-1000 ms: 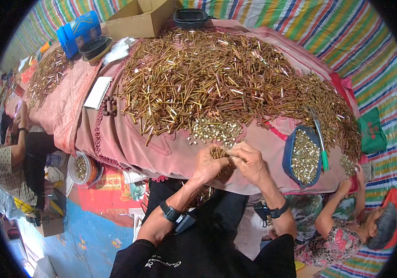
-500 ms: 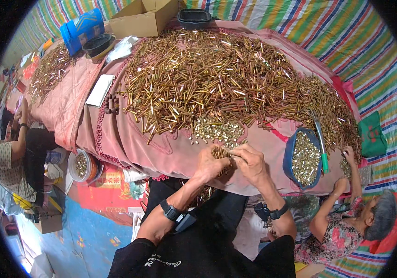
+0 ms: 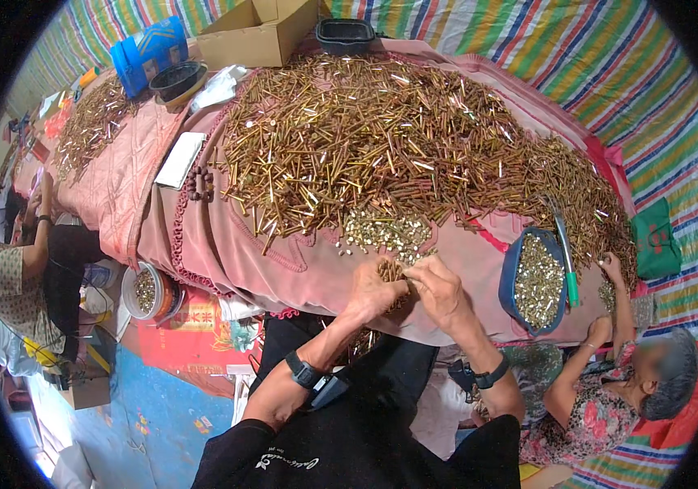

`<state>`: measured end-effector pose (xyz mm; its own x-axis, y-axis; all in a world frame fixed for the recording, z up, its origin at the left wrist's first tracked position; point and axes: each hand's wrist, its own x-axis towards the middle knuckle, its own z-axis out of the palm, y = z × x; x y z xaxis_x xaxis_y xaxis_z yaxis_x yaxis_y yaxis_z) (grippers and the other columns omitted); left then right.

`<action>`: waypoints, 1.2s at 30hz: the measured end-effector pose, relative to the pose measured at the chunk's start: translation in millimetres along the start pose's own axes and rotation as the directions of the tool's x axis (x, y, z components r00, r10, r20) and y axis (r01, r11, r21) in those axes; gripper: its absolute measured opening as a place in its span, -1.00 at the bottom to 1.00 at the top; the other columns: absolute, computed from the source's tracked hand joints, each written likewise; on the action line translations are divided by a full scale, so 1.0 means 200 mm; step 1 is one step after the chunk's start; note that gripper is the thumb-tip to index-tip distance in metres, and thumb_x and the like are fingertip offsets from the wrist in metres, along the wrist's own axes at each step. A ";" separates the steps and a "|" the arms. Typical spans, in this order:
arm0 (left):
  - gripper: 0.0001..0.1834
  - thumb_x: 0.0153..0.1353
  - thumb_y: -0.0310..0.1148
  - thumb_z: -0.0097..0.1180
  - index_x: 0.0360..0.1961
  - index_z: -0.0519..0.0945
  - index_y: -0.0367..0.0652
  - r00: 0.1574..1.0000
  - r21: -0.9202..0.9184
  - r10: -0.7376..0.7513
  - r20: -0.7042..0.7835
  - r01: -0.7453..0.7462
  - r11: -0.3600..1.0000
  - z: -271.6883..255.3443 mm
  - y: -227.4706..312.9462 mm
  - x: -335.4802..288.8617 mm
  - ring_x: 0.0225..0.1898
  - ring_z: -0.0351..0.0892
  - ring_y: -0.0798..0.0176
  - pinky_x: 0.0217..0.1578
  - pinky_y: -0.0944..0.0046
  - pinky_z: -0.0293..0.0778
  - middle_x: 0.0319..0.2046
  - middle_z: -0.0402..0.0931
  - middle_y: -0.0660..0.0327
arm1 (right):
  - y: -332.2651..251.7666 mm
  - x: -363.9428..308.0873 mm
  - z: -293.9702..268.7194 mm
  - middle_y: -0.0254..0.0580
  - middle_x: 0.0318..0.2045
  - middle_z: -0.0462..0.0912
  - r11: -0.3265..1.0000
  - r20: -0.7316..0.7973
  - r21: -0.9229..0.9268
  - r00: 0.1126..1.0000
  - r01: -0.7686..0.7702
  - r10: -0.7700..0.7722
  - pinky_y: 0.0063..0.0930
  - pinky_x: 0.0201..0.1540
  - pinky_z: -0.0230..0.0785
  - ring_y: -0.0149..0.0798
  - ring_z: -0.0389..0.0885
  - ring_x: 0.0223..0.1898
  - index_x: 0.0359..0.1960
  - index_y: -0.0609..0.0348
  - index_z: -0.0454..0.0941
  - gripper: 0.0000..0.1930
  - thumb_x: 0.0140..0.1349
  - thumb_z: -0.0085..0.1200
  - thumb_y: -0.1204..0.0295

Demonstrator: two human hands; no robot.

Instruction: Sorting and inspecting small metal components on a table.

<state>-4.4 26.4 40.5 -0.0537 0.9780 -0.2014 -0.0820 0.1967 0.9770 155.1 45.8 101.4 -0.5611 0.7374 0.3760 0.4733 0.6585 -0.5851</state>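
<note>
Sticks (image 3: 390, 270) fill the clasped left hand (image 3: 370, 293), the right hand (image 3: 440, 287) pinched, contents unclear

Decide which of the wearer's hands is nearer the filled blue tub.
Right: the right hand is left of the blue tub, apart from it; the left hand, around a bundle of sticks, is farther left.

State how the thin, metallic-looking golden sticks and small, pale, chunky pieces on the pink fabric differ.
The thin, metallic-looking golden sticks are long; the small, pale, chunky pieces are short. The sticks spread in a broad heap, the pieces in far smaller patches. Both lie loose on the pink fabric.
</note>
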 end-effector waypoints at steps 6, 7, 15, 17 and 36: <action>-0.74 -0.13 -0.51 0.30 -0.33 0.57 -0.26 1.000 0.083 -0.019 0.013 0.018 0.996 -0.01 0.03 0.00 -0.45 0.53 0.38 -0.38 0.31 0.51 -0.50 0.58 0.24 | 0.00 0.00 0.00 -0.01 -0.31 0.56 0.995 -0.021 -0.034 0.996 0.089 -0.090 -0.30 -0.24 0.47 0.00 0.60 -0.28 -0.22 0.30 0.56 -0.79 0.08 0.13 0.69; -0.70 -0.14 -0.44 0.31 -0.31 0.59 -0.27 1.000 0.085 -0.004 0.008 0.003 0.996 -0.01 0.02 0.00 -0.45 0.55 0.34 -0.37 0.28 0.52 -0.50 0.59 0.20 | 0.01 0.00 0.00 -0.01 -0.31 0.56 0.996 -0.021 -0.034 0.996 0.089 -0.089 -0.30 -0.24 0.47 0.00 0.60 -0.28 -0.22 0.30 0.56 -0.79 0.08 0.13 0.69; -0.67 -0.17 -0.35 0.34 -0.34 0.60 -0.26 1.000 0.079 0.020 -0.013 -0.019 0.997 0.00 0.01 -0.01 -0.47 0.57 0.29 -0.37 0.22 0.51 -0.52 0.61 0.15 | 0.06 0.02 -0.02 -0.06 -0.47 0.56 0.995 0.074 0.050 0.994 -0.086 0.083 -0.28 -0.35 0.43 -0.04 0.60 -0.41 -0.35 0.29 0.53 -0.88 0.12 0.20 0.54; -0.71 -0.12 -0.48 0.33 -0.31 0.59 -0.26 1.000 0.118 0.001 0.027 -0.005 0.993 -0.01 0.03 -0.01 -0.41 0.56 0.36 -0.32 0.29 0.53 -0.45 0.62 0.21 | 0.07 0.02 -0.03 -0.05 -0.47 0.56 0.996 0.085 0.049 0.994 -0.077 0.073 -0.28 -0.35 0.43 -0.04 0.61 -0.40 -0.35 0.30 0.53 -0.88 0.12 0.20 0.54; -0.63 -0.12 -0.32 0.32 -0.26 0.62 -0.28 1.000 0.171 0.027 0.004 -0.028 0.985 -0.01 0.05 -0.01 -0.47 0.60 0.18 -0.34 0.18 0.52 -0.51 0.61 0.04 | -0.02 0.03 -0.01 0.01 -0.42 0.45 0.944 0.149 -0.319 0.988 0.079 -0.032 -0.06 -0.37 0.36 0.14 0.52 -0.39 -0.32 0.23 0.34 -0.86 0.19 0.07 0.52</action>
<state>-6.1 26.7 49.9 -0.0517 0.9833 -0.1743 0.0910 0.1785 0.9797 151.4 47.9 108.1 -0.6710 0.6851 0.2836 0.6194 0.7282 -0.2934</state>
